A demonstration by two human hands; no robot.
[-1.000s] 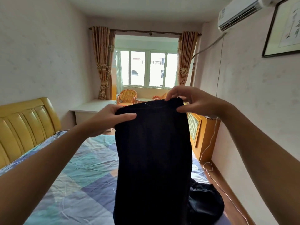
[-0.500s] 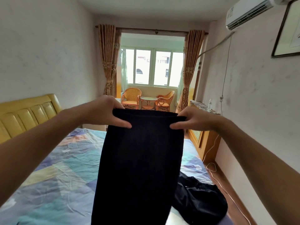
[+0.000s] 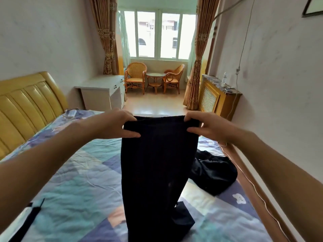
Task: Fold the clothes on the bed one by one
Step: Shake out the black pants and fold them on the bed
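Dark, near-black trousers (image 3: pixel 157 165) held up by the waistband over the bed (image 3: pixel 73 186), long axis running top to bottom, waistband far and high, legs dropping toward the near edge. Left to right: yellow padded headboard (image 3: pixel 26 105) at far left; patchwork sheet in blue, teal and lilac below it; a dark strap-like strip (image 3: pixel 33 213) lying at the near left, kind unclear. Then left hand (image 3: pixel 113 124), pinching the left corner of the waistband, thumb on the near face, fingers curled over the top edge. Between the two hands, waistband stretched level and fairly taut, neither hand nearer than the other, both at equal height and about the garment's width apart. Below, cloth hanging straight, lower end touching the sheet and buckling there, one hem corner kicked out to the right. Then right hand (image 3: pixel 209 126), mirroring the left, thumb in front, fingers hooked over the right corner. Farther right and lower, a second dark garment (image 3: pixel 215 173) crumpled on the bed, just beside the hanging legs, still unfolded. At far right, a thin cable (image 3: pixel 251 186) trailing along the bed's edge by the wall. Judged next: lowering and laying flat away from the body along that same near-far axis, with room to the left; pile at right best avoided.
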